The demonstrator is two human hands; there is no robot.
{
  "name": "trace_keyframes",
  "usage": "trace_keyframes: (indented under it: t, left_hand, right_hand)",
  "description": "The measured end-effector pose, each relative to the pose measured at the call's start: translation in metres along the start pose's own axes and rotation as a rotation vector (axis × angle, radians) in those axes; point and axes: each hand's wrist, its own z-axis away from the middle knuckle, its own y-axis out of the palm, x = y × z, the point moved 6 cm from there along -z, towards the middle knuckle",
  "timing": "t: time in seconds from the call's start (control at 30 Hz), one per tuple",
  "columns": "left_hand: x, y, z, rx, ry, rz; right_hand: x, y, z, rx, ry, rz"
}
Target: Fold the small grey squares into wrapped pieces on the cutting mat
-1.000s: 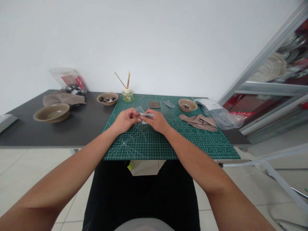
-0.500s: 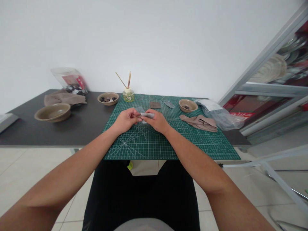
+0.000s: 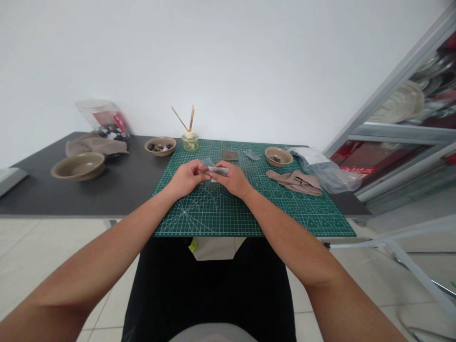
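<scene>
Over the green cutting mat [image 3: 199,213] my two hands meet, fingertips nearly touching. A small clear plastic bag [image 3: 219,170] with a whitish strip is pinched between them. My left hand [image 3: 188,178] is closed on its left side, and my right hand [image 3: 233,179] is closed around its right end. What the bag holds, if anything, is hidden by the fingers. Just behind the hands lie a small brown square [image 3: 230,156] and another clear little bag [image 3: 251,155], both flat on the mat.
At right stand a small bowl [image 3: 278,156] with a few dark pieces, a crumpled brown cloth [image 3: 297,182] and a large plastic bag [image 3: 326,171]. Leftward are a bowl of stones [image 3: 160,147], a reed diffuser [image 3: 190,141], another bowl [image 3: 78,167], a cloth [image 3: 96,144] and a stone-filled bag [image 3: 105,118].
</scene>
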Motion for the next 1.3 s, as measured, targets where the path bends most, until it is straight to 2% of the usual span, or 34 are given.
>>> trace_keyframes:
  t: [0.23, 0.43, 0.7, 0.83, 1.0, 1.3]
  left_hand:
    - [-0.0001, 0.0007, 0.0005, 0.003, -0.013, 0.039]
    - [0.0005, 0.0011, 0.0006, 0.012, -0.013, 0.042]
    - [0.004, 0.0002, -0.0006, 0.012, -0.016, 0.047]
    - [0.0027, 0.0008, -0.0002, 0.02, -0.012, 0.05]
    - [0.0033, 0.0011, -0.0003, 0.025, -0.012, 0.022]
    - [0.0069, 0.0005, -0.0008, 0.03, -0.018, 0.029]
  right_hand:
    - [0.0009, -0.0034, 0.0008, -0.044, 0.026, -0.004]
    - [0.0019, -0.0003, 0.0011, -0.005, 0.002, -0.008]
    - [0.0022, -0.0031, 0.0018, -0.043, 0.008, -0.003]
    - [0.0042, -0.0008, 0.0018, -0.022, -0.013, 0.0]
    - [0.0003, -0.0019, 0.0018, -0.034, 0.032, -0.013]
    - [0.0023, -0.0016, 0.0014, -0.014, -0.009, -0.018]
